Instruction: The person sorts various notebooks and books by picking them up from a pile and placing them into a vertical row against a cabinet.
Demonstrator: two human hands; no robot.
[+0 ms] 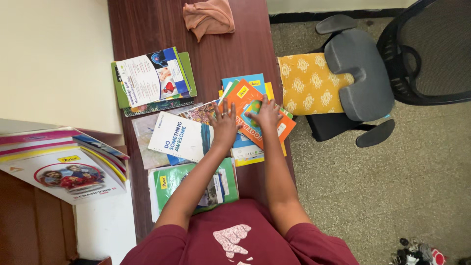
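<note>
Head view: both hands flat, fingers spread, gripping nothing. Left hand (224,123) and right hand (266,113) press on the orange book (245,98) atop a stack at the desk's (147,24) right edge. White book (176,136) just left; office chair (363,73) right.

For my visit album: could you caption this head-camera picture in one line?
Left hand and right hand press flat on an orange notebook atop scattered books on a dark wooden desk.

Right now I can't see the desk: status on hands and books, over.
Left hand and right hand flat on the orange book atop a loose pile. White notebook beside the left hand. Nothing gripped.
</note>
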